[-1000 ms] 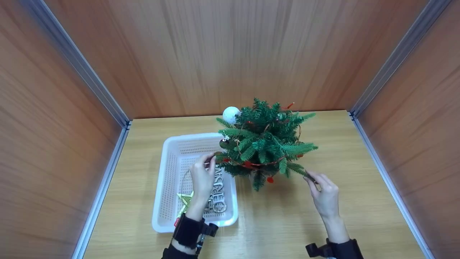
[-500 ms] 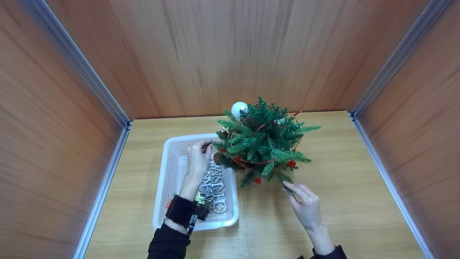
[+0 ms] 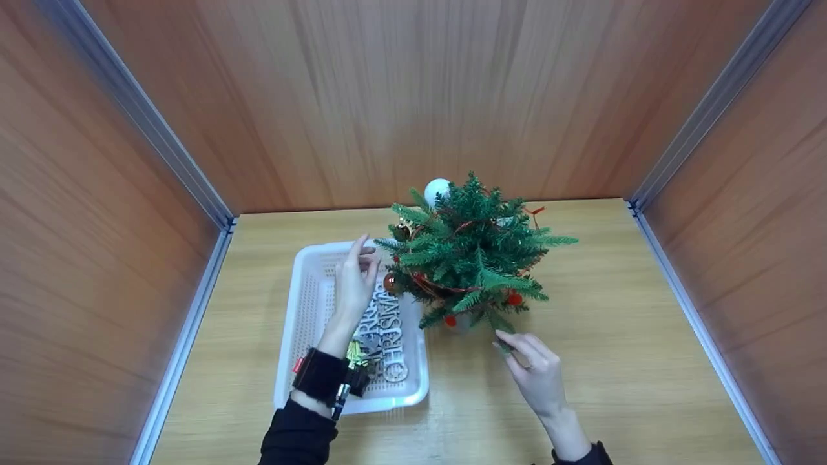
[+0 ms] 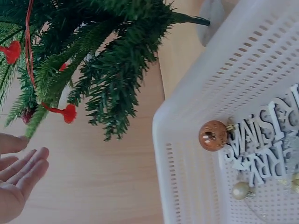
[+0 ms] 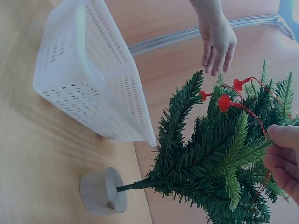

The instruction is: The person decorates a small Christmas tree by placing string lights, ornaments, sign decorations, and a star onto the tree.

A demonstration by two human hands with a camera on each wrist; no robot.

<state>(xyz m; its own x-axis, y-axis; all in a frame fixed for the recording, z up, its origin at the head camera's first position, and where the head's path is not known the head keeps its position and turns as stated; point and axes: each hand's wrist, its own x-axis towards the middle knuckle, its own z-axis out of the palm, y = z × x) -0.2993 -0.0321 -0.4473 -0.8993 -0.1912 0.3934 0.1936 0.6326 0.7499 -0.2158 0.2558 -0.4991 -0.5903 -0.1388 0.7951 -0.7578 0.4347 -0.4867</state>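
Observation:
A small green Christmas tree (image 3: pixel 478 252) on a round pale base (image 5: pixel 103 191) stands right of centre in the head view. My right hand (image 3: pixel 536 374) pinches the tip of a front branch (image 3: pixel 500 321) between thumb and fingers. At the left side of the tree, my left hand (image 3: pixel 352 284) has its fingers loosely extended, close to a branch tip (image 4: pixel 35 126) and holding nothing. A thin red garland (image 5: pixel 254 112) with red pieces winds through the branches. A white ball (image 3: pixel 437 192) sits at the tree's back left.
Left of the tree stands a white perforated basket (image 3: pixel 287 361), partly under my left forearm. Inside lie silvery letter ornaments (image 3: pixel 389 329), a gold ball (image 4: pixel 240 190) and a green star-like piece (image 3: pixel 355 352). A copper ball (image 4: pixel 213 136) shows near its rim. Wood-grain walls (image 3: pixel 413 97) enclose the table.
The tree has turned clockwise as seen from above: its white ball shifted right, its front branches left. My right hand moved left with its branch. My left hand has let go of a branch.

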